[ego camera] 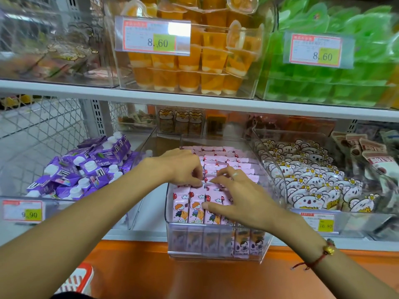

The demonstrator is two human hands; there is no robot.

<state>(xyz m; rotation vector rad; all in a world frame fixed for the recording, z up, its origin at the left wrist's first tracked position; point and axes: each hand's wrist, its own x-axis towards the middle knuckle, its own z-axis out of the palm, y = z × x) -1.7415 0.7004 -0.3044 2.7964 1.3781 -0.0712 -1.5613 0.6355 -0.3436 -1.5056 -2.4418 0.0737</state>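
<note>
Both hands work inside a clear bin (194, 240) at the centre of the lower shelf, its front wall jutting toward 6 o'clock over an orange ledge (140, 268). The bin is packed with upright rows of pink snack packets (228, 160) (each printed with a cartoon child and red balloons), and the rows run back toward 12 o'clock. The left hand (181, 167) comes in from 8 o'clock with its fingers curled tightly down, the fingertips pinching the top edge of packets in a row near the front. Just beside it, toward 4 o'clock, the right hand (237, 197) lies spread wide over the packets, holding nothing: its fingers are fanned and slightly bent, the tips rest on the packet tops, and the thumb presses flat across the faces of the front row. It wears a ring (235, 175), and there is a red cord bracelet (323, 253) on the wrist. At 9 o'clock, a neighbouring bin holds a loose heap of purple drink cartons (86, 169) with white caps. At 3 o'clock sit koala-shaped packets (313, 180). On the upper shelf, orange jelly cups (194, 67) are stacked at 12 o'clock and green jelly cups (334, 83) at 2 o'clock. The corner of a red and white basket (77, 279) shows at 7 o'clock.
</note>
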